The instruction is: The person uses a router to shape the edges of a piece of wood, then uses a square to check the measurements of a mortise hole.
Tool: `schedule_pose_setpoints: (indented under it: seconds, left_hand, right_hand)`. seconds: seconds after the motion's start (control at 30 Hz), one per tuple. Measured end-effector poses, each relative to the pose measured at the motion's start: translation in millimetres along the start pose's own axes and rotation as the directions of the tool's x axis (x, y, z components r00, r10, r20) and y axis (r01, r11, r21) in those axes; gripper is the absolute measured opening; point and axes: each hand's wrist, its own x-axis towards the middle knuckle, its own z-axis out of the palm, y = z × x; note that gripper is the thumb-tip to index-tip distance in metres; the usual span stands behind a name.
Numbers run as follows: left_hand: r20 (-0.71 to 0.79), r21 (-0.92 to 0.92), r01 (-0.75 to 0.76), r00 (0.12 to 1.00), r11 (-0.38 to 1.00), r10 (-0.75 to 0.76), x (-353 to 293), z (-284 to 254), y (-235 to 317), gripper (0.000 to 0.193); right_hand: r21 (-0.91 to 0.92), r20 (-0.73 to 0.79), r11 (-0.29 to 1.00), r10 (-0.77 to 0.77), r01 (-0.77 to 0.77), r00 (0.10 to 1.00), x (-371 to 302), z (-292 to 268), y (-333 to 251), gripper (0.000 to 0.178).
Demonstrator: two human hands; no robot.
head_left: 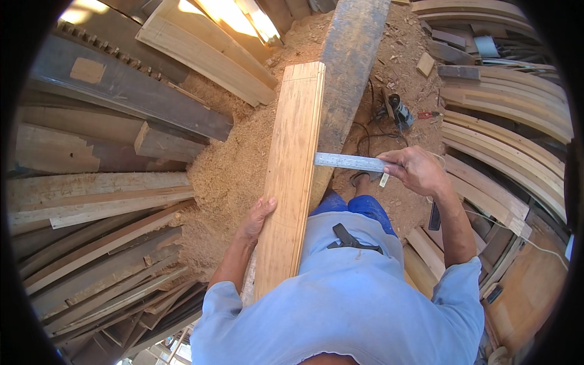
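Note:
A long, pale wooden board [292, 140] stretches away from my body, with grooves along its right edge and pencil-like lines across its far end. My left hand [258, 216] grips the board's left edge, fingertips showing on the top face. In my right hand [417, 170] is a marked metal ruler [350, 161], pinched at its right end between thumb and fingers. Its left end meets the right edge of the board. A small pale piece [384, 179] shows just below my right fingers; whether it belongs to the ruler I cannot tell.
Under the board runs a worn, thick plank [353, 67]. A corded power tool [400, 112] and red-handled pliers [427, 114] lie on the shavings-covered floor [237, 164]. Stacked timber [103, 191] lines the left, curved wooden pieces [505, 143] the right.

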Motion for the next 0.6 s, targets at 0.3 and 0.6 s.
schedule_pose_setpoints:
  seconds: [0.3,0.6]
  left_hand:
    - [-0.02,0.038,0.012,1.0,0.999,-0.011,2.3,-3.8,-1.9,0.07]
    - [-0.028,0.029,0.035,0.999,0.999,-0.034,9.6,-13.0,-9.8,0.069]
  right_hand:
    - [0.015,0.034,1.0,-0.016,0.016,0.999,5.4,7.7,12.9,0.028]
    - [0.013,0.038,1.0,-0.02,0.019,0.999,9.5,13.0,19.0,0.028]
